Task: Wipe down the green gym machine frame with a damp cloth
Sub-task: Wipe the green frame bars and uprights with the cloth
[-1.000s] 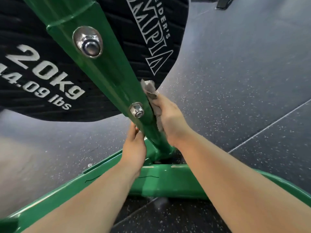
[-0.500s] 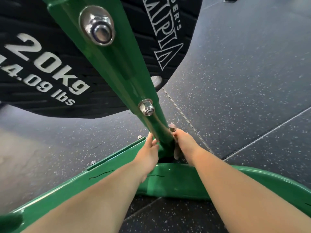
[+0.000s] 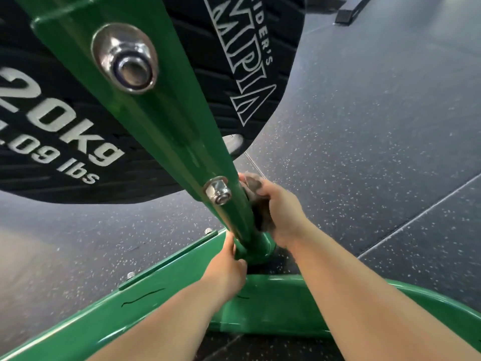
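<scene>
the cloth is gripped by the right hand against the green frame. lower, the frame is clasped by the left hand.

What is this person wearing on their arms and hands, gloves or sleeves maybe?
Nothing that shows. The left hand and right hand are ungloved, with no rings visible. The left forearm and right forearm are bare, with no sleeves, watch or bands in view.
</scene>
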A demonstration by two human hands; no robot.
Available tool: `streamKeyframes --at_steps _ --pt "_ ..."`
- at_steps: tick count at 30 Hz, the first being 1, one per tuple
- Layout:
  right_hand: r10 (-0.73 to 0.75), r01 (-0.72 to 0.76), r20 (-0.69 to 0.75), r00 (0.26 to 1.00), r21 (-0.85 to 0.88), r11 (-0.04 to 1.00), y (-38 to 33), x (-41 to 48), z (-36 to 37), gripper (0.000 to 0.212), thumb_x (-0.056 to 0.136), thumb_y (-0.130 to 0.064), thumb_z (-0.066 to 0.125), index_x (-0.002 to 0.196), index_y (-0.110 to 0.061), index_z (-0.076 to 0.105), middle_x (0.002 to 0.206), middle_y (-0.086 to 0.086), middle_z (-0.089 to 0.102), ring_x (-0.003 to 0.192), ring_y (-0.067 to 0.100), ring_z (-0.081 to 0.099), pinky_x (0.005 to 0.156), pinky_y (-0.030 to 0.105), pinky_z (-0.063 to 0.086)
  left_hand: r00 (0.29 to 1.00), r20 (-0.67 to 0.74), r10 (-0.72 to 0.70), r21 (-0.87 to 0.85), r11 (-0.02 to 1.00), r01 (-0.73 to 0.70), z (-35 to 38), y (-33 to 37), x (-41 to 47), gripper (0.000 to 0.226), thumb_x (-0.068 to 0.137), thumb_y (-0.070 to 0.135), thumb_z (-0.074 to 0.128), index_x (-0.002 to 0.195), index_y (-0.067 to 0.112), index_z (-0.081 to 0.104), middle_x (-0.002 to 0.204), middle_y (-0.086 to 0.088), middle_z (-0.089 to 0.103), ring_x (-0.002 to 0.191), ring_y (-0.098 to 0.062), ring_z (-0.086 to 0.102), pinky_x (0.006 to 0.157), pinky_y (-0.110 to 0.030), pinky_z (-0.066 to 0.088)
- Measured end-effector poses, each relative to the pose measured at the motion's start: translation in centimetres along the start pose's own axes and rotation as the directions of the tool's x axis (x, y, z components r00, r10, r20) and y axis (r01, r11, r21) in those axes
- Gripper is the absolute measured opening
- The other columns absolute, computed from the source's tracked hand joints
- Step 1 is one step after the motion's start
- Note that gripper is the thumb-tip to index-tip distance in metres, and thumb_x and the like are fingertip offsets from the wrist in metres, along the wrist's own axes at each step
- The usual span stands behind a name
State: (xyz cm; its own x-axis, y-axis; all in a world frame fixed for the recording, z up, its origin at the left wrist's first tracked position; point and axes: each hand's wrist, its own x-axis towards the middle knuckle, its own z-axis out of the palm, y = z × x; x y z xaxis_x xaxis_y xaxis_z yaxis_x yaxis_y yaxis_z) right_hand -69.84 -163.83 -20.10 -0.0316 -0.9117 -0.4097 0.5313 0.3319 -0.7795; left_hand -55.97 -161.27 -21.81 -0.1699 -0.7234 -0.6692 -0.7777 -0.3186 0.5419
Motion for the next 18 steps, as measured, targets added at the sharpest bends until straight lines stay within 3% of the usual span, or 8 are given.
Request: streamKeyframes --at_steps 2,4,7,10,13,14,16,18 --pt "-0.083 0.084 0.049 0.995 -0.024 0.996 -2.3 -0.6 1.9 0.029 0.090 -0.019 0.045 0.080 -0.023 0.072 0.072 -0.003 0.068 0.064 0.013 0.058 0.051 0.019 0.040 1.000 0.029 0.001 -0.064 0.998 0.001 -0.4 -0.2 0.3 0.077 0.095 0.004 0.035 0.152 0.048 0.006 0.121 0.019 0.048 0.076 -0.010 0.055 0.054 -0.019 0.038" --pt "-0.045 0.041 -0.014 0.999 -0.232 0.972 -2.1 -1.3 2.0 0.028 0.092 -0.030 0.051 0.074 -0.021 0.071 0.067 -0.003 0.067 0.063 0.013 0.057 0.050 0.019 0.042 1.000 0.009 0.007 -0.208 0.978 -0.005 -1.3 0.1 -0.1 0.066 0.098 0.008 0.036 0.151 0.045 0.024 0.117 0.021 0.055 0.087 -0.013 0.056 0.058 -0.022 0.040" --pt "0.075 -0.130 -0.136 0.988 -0.460 0.878 0.2 -1.2 0.9 0.030 0.102 -0.029 0.038 0.101 -0.018 0.066 0.094 0.009 0.067 0.083 0.019 0.060 0.067 0.027 0.046 0.988 -0.156 0.014 -0.513 0.854 -0.094 -3.3 2.0 -0.6 0.038 0.100 0.021 0.040 0.129 0.039 0.056 0.109 0.011 0.067 0.097 -0.009 0.060 0.083 -0.034 0.049" --pt "0.134 -0.156 -0.124 0.983 -0.182 0.971 -0.5 -1.7 0.1 0.028 0.095 -0.023 0.042 0.095 -0.011 0.067 0.091 0.015 0.062 0.083 0.028 0.057 0.065 0.027 0.045 0.984 -0.176 0.040 -0.708 0.689 -0.155 -4.5 4.1 -2.0 0.028 0.100 0.021 0.039 0.100 0.024 0.067 0.097 0.003 0.073 0.095 -0.016 0.064 0.088 -0.038 0.054" --pt "-0.029 -0.022 0.214 0.976 0.233 0.972 -4.3 -3.5 0.6 0.049 0.087 -0.019 0.034 0.127 -0.005 0.059 0.106 0.011 0.068 0.094 0.024 0.064 0.086 0.033 0.050 0.983 -0.180 0.031 -0.716 0.681 -0.152 -4.4 3.6 -2.9 0.028 0.100 0.021 0.043 0.113 0.024 0.067 0.098 0.006 0.074 0.100 -0.014 0.066 0.092 -0.040 0.053" --pt "-0.078 -0.004 0.297 0.952 0.266 0.964 -5.2 -4.2 1.3 0.052 0.085 -0.019 0.033 0.129 -0.005 0.058 0.108 0.010 0.069 0.096 0.023 0.064 0.091 0.035 0.048 0.984 -0.177 0.027 -0.708 0.691 -0.146 -4.3 3.1 -3.1 0.029 0.100 0.021 0.044 0.120 0.025 0.065 0.101 0.007 0.074 0.099 -0.011 0.066 0.092 -0.039 0.053" --pt "-0.092 0.021 0.274 0.957 0.253 0.967 -4.7 -4.3 2.0 0.044 0.089 -0.015 0.031 0.116 -0.008 0.065 0.102 0.008 0.070 0.092 0.021 0.065 0.087 0.034 0.048 0.986 -0.163 0.034 -0.703 0.697 -0.140 -4.0 2.1 -3.8 0.029 0.101 0.019 0.047 0.123 0.026 0.064 0.101 0.009 0.074 0.098 -0.009 0.066 0.089 -0.035 0.053" --pt "-0.015 0.012 0.059 0.998 0.064 0.998 -1.8 -3.7 1.5 0.040 0.095 -0.016 0.036 0.081 -0.013 0.073 0.082 0.011 0.067 0.083 0.026 0.061 0.076 0.033 0.046 0.988 -0.141 0.063 -0.691 0.709 -0.144 -3.5 1.5 -4.7 0.025 0.100 0.017 0.051 0.118 0.027 0.065 0.093 0.010 0.075 0.096 -0.009 0.068 0.083 -0.029 0.053"
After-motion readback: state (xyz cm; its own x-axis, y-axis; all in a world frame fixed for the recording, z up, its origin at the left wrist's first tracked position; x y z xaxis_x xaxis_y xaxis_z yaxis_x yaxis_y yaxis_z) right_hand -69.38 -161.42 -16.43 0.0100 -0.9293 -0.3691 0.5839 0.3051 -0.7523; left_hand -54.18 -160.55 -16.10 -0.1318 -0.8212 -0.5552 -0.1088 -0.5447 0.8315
